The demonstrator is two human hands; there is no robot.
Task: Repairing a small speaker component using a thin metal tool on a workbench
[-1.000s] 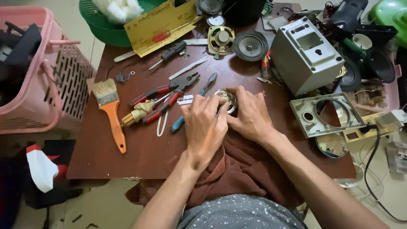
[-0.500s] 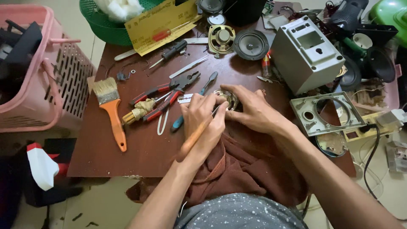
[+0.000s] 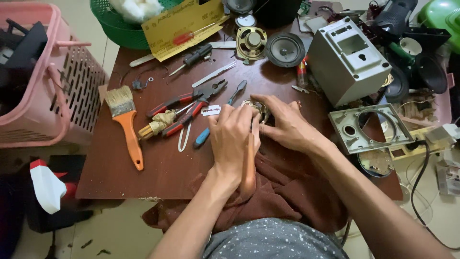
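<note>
Head view, one frame. The person sits at the near edge of a dark brown tabletop (image 3: pixel 143 163), both hands meeting at its middle.

Left hand (image 3: pixel 234 139): grip closed around a long orange-brown tool handle (image 3: pixel 249 165), which runs from the palm back toward the body; its working tip is hidden under the fingers. Right hand (image 3: pixel 286 125): fingers curled over a small round metal part (image 3: pixel 253 105), pinning it to the tabletop just beyond the left knuckles. Only the far rim of the part shows; what kind of part it is cannot be told for sure.

Surroundings: a razor blade (image 3: pixel 210 111) lies just left of the hands; red-handled pliers (image 3: pixel 184 103) and a blue-handled tool (image 3: pixel 211 127) lie further left; an orange-handled paintbrush (image 3: pixel 127 124) is well left. Far side: two loose speakers (image 3: pixel 268 45), a black screwdriver (image 3: pixel 194 56). Right: a grey plastic housing (image 3: pixel 347 57) and a grey faceplate (image 3: pixel 369 127). A brown cloth (image 3: pixel 287 196) drapes over the near edge onto the lap.

Judgement on technique: the work looks like prying or scraping at the part. It should go best with the right hand keeping the part flat and unmoving, the tool applied with short, controlled pressure directed away from the holding fingers, and the razor blade kept clear of the left wrist.
</note>
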